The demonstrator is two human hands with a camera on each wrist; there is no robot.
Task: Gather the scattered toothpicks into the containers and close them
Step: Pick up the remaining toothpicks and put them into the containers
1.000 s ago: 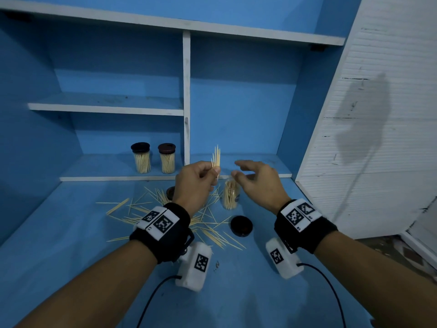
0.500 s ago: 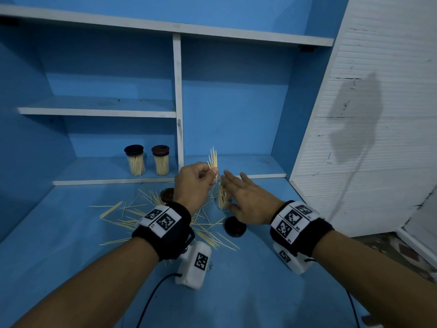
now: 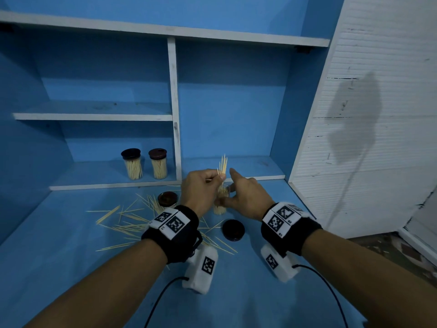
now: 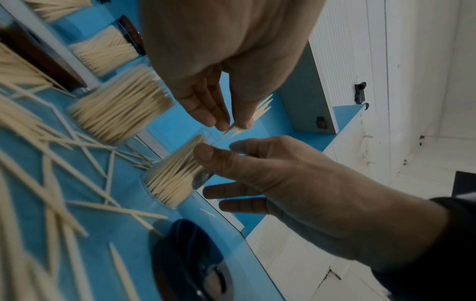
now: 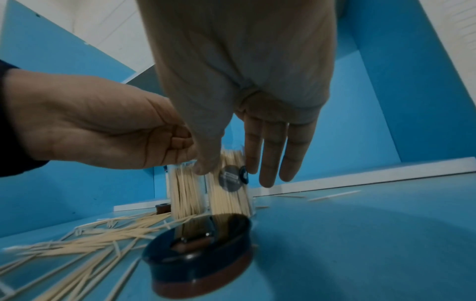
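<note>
Left hand (image 3: 201,188) pinches a small bundle of toothpicks (image 3: 222,165) between thumb and fingertips, points up, directly above the open container (image 3: 220,204). Right hand (image 3: 246,197) sits just beside that container on its right; thumb (image 4: 206,151) lies at the container wall near the rim, the other fingers straight and spread behind it. Whether the thumb actually presses the wall I cannot tell. No closed grip is visible.

Open container stands upright between the 2 hands, nearly full. A second open container (image 4: 121,106) stands just behind the left hand, also packed. Its lid cannot be matched with certainty: 1 dark lid (image 3: 233,230) lies on the surface below the right wrist, another (image 3: 168,198) just left of the left hand. Scattered toothpicks (image 3: 123,221) lie under and left of the left wrist.

Handling, judged: toothpicks are very light, stiff, thin, snap under bending, and roll or fan out if the pinch loosens. Best held mid-length as an aligned bundle and lowered vertically. Container looks like clear, light plastic, so it would tip easily; steady it low on the wall while loading.

2 closed containers (image 3: 144,165) stand on the shelf beyond the left hand.
</note>
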